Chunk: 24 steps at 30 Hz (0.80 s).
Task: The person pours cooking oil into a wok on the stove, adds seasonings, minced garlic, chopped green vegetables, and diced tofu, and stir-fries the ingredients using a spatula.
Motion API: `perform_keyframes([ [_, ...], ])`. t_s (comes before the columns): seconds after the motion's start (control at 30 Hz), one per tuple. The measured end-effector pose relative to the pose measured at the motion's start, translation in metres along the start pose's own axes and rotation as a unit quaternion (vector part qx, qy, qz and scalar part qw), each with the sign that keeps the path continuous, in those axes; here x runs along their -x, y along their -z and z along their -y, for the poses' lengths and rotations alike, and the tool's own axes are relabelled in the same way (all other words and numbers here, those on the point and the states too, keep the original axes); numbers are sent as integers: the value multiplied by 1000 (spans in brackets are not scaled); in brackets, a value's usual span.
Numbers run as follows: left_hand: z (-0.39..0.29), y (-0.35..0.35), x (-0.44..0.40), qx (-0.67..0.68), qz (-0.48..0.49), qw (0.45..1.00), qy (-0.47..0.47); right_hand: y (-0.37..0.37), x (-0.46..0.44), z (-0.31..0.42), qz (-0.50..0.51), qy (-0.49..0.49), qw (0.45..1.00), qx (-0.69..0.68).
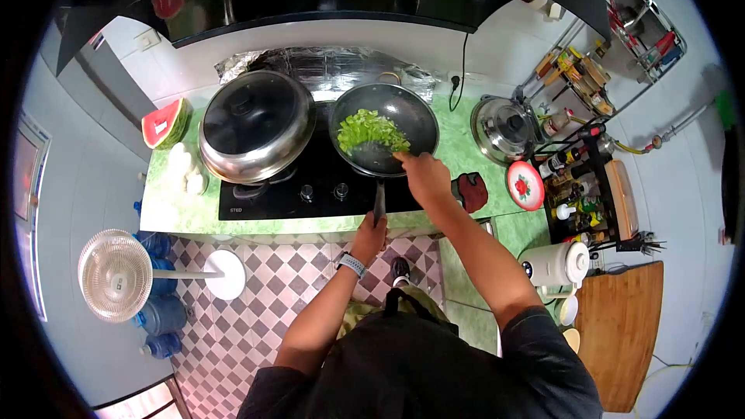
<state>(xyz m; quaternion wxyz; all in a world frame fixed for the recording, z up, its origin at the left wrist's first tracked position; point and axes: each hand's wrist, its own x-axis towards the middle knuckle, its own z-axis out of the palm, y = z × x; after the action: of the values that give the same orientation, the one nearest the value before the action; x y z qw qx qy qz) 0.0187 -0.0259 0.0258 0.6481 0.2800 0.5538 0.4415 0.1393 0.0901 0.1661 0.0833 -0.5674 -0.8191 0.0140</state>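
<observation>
A pale-walled kitchen has a pink-and-grey checkered floor [268, 283] and a green marbled counter [458, 128], with a glossy black range hood [310, 0] across the top. At the far left a white pedestal fan [116, 275] stands near blue water bottles [163, 314]. On the counter's left end sits a cut watermelon [165, 124], and just beside it are some rounded white items [186, 169], too small to identify. Next, a large steel pan with a domed dark lid [252, 120] stands on the left side of a black-topped stove [268, 206], with crumpled foil [303, 62] along the wall behind. The left hand [371, 237], a watch [353, 265] on its wrist, is closed around the wok's long handle [379, 200]. The dark wok [415, 120] rests on the stove's right side, with chopped green vegetables [369, 132] heaped mostly in its left half. The right hand [425, 178] reaches to the wok's near right rim with fingers curled; whether it grips a utensil cannot be told. Farther right come a dark red-and-black cloth [471, 192], a lidded steel pot [503, 128], a red-rimmed dish with a flower [525, 185], a black rack of bottles [582, 186], a white countertop appliance [552, 265] and a wooden cutting board [621, 334].
</observation>
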Motion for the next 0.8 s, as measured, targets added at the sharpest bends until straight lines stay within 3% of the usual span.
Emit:
perform_keyframes([
  [0.07,2,3,-1,-1,-4,1000,-1,-8,-10,-29,-28,-6,1000,-1],
  [0.13,2,7,-1,6,-21,999,-33,30,1,-54,-38,47,997,46],
  [0.23,-1,9,2,1,-16,999,-34,68,10,-81,4,55,994,90],
  [0.3,-8,7,6,-42,-37,998,-36,59,1,-98,26,123,979,159],
  [0.43,-7,2,5,-103,-94,990,-29,17,-43,-85,-12,128,989,72],
  [0.53,-7,2,2,-123,-100,987,-39,34,-71,-104,24,116,992,47],
  [0.6,2,6,-1,-128,-114,983,-60,37,-94,-136,-20,118,992,-46],
  [0.7,2,2,-1,-245,-153,952,-98,26,-159,-186,58,73,995,31],
  [0.8,-8,-7,2,-254,-158,951,-74,-23,-221,-210,96,221,970,37],
])
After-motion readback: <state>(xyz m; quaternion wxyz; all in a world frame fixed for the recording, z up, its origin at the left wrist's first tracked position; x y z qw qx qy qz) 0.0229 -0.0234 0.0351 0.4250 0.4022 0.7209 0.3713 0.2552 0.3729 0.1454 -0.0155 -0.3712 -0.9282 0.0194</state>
